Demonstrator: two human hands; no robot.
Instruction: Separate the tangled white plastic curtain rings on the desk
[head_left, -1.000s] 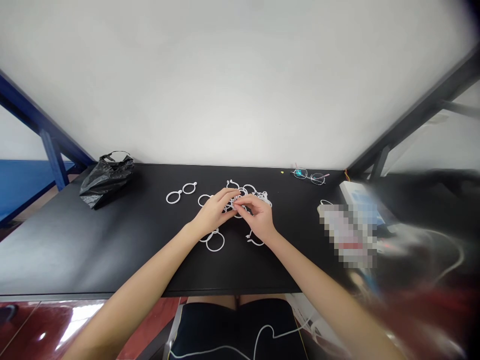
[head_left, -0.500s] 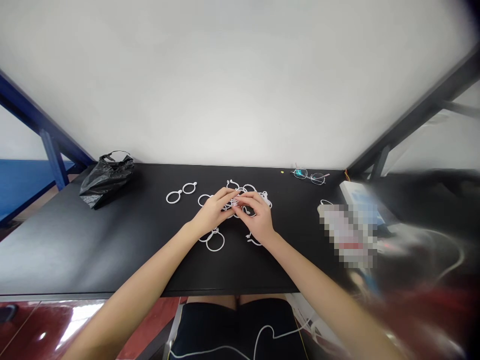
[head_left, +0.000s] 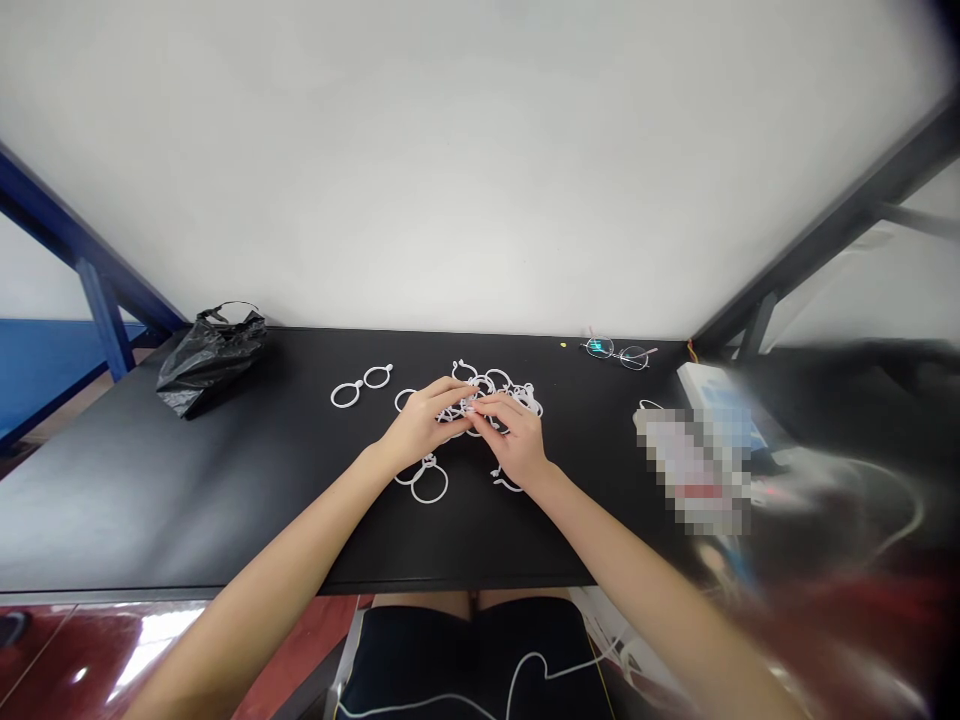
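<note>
My left hand (head_left: pixel 421 425) and my right hand (head_left: pixel 519 437) meet over a pile of white plastic curtain rings (head_left: pixel 499 377) in the middle of the desk. The fingertips of both are closed on a white ring at the pile; which part each one pinches is too small to make out. Two separate rings (head_left: pixel 346 395) lie left of my left hand. Nearer to me, a pair of rings (head_left: pixel 430 484) sits below my left wrist. An opened ring (head_left: pixel 507 482) lies partly hidden beside my right wrist.
A black plastic bag (head_left: pixel 212 360) stands at the back left of the black desk (head_left: pixel 187 500). Eyeglasses (head_left: pixel 616 352) lie near the wall. On the right are a white box (head_left: pixel 712 400) and a blurred-out item (head_left: pixel 690 470). A white cable (head_left: pixel 536 660) crosses my lap.
My right fingers have closed in slightly around the ring, and more of the pile shows between the hands. The other things stay in place; the view has shifted very slightly.
</note>
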